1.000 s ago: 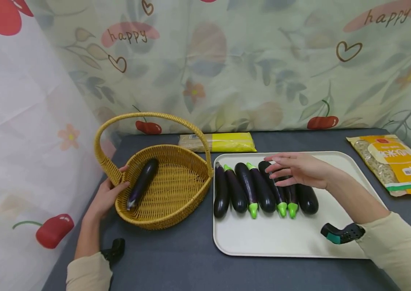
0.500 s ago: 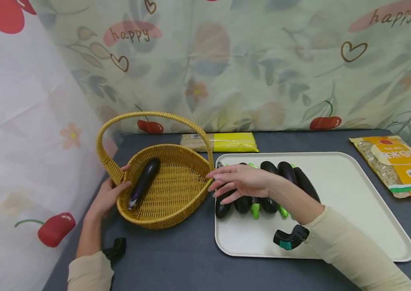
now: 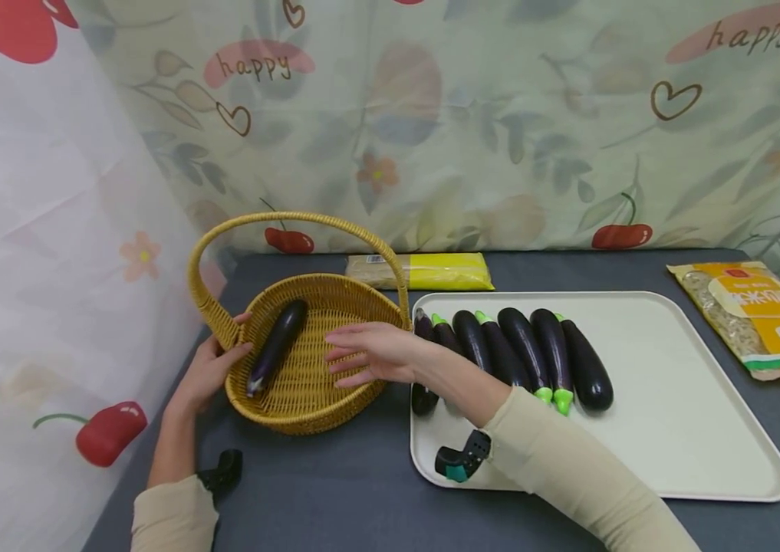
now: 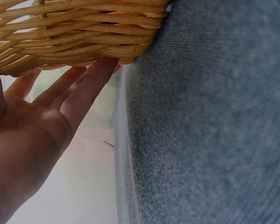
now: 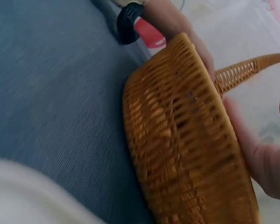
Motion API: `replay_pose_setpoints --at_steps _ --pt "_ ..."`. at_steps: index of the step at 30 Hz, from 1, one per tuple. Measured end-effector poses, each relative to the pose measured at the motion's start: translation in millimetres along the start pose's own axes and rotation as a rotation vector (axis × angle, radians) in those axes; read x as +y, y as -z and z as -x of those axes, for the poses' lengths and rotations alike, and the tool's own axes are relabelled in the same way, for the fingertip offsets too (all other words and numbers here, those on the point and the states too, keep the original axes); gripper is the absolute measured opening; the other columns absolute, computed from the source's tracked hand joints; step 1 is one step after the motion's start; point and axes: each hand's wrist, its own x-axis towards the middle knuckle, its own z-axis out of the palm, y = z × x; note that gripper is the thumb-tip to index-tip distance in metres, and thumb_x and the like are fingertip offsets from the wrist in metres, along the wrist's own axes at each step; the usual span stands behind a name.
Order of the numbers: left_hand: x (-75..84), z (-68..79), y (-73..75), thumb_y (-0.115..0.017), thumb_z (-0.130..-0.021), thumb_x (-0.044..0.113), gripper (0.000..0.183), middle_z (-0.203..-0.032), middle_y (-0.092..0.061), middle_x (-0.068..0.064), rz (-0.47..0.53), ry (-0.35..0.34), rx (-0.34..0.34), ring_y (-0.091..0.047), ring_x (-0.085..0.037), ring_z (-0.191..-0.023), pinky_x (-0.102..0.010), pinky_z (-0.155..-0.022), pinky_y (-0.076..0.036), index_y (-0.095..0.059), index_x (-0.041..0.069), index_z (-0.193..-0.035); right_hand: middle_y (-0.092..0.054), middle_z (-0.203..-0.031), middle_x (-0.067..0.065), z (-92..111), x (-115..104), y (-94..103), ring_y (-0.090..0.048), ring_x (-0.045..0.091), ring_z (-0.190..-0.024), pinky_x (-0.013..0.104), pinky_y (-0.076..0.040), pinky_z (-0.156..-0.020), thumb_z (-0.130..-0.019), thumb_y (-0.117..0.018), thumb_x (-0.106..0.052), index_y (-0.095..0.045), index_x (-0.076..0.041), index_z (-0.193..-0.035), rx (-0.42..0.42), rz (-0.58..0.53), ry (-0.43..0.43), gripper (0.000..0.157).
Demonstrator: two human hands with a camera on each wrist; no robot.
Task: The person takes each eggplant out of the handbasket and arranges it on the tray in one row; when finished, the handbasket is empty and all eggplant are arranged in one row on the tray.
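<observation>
My left hand (image 3: pixel 208 373) holds the left side of a wicker basket (image 3: pixel 307 423) near the base of its arched handle, thumb over the rim and fingers along the outside. In the left wrist view the fingers (image 4: pixel 86 93) touch the weave. One dark eggplant (image 3: pixel 278 345) lies slanted inside, at the basket's left. My right hand (image 3: pixel 379 353) is over the basket's right part, fingers extended and holding nothing. Beneath the right forearm, several eggplants (image 3: pixel 586 364) lie side by side on a white tray (image 3: pixel 693 429); the arm partly hides those at the left.
A yellow-and-clear packet (image 3: pixel 445 272) lies behind the basket and tray. Right of the tray is an orange bag of grain-like food (image 3: pixel 755 318). Grey cloth (image 3: pixel 334 491) covers the table. Printed fabric (image 3: pixel 479 138) hangs behind and at the left.
My right hand has moved left, from above the eggplants on the tray to over the basket. The left hand stays on the basket. The view has shifted slightly.
</observation>
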Motion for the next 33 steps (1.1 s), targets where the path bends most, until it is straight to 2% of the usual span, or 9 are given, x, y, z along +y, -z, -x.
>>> replay_pose_setpoints --at_steps 8,13,23,29,33 --pt "-4.3 -2.2 0.8 -0.052 -0.099 0.017 0.056 -0.143 -0.037 -0.021 -0.005 0.005 0.003 -0.042 -0.026 -0.120 -0.017 -0.081 -0.043 -0.029 0.008 -0.150 -0.040 -0.139 0.024 -42 0 -13.7 -0.041 0.039 -0.126 0.049 -0.044 -0.091 -0.097 -0.057 -0.021 -0.042 -0.003 -0.140 0.182 -0.140 0.011 0.049" --pt "-3.8 -0.3 0.6 -0.052 -0.099 0.016 0.056 -0.144 -0.036 -0.022 0.002 -0.007 0.001 -0.040 -0.029 -0.123 -0.017 -0.081 -0.042 -0.029 0.006 -0.149 -0.041 -0.138 0.024 -63 5 -22.5 -0.041 0.040 -0.125 0.050 -0.044 -0.090 -0.096 -0.059 -0.022 -0.036 -0.004 -0.144 0.274 -0.178 -0.020 0.057" --pt "-2.6 1.7 -1.4 -0.052 -0.099 0.018 0.056 -0.141 -0.040 -0.023 -0.009 0.024 0.006 -0.044 -0.026 -0.118 -0.019 -0.081 -0.044 -0.029 0.010 -0.150 -0.039 -0.137 0.031 -84 15 -34.0 -0.041 0.043 -0.124 0.055 -0.043 -0.089 -0.095 -0.061 -0.023 -0.023 -0.004 -0.150 0.364 -0.231 -0.097 0.070" --pt "-0.8 -0.7 -0.2 -0.052 -0.099 0.019 0.056 -0.141 -0.039 -0.023 -0.013 0.023 0.010 -0.041 -0.030 -0.122 -0.021 -0.084 -0.042 -0.029 0.010 -0.150 -0.032 -0.142 0.032 -89 13 -37.8 -0.036 0.043 -0.129 0.056 -0.042 -0.090 -0.095 -0.061 -0.024 -0.021 -0.005 -0.151 0.357 -0.293 -0.105 0.072" --pt "0.4 -0.9 0.6 -0.052 -0.099 0.018 0.056 -0.142 -0.039 -0.023 -0.023 0.018 0.005 -0.040 -0.031 -0.123 -0.019 -0.083 -0.041 -0.029 0.009 -0.150 -0.034 -0.141 0.031 -92 12 -43.0 -0.036 0.042 -0.129 0.056 -0.040 -0.092 -0.095 -0.060 -0.026 -0.021 -0.006 -0.151 0.335 -0.302 -0.114 0.071"
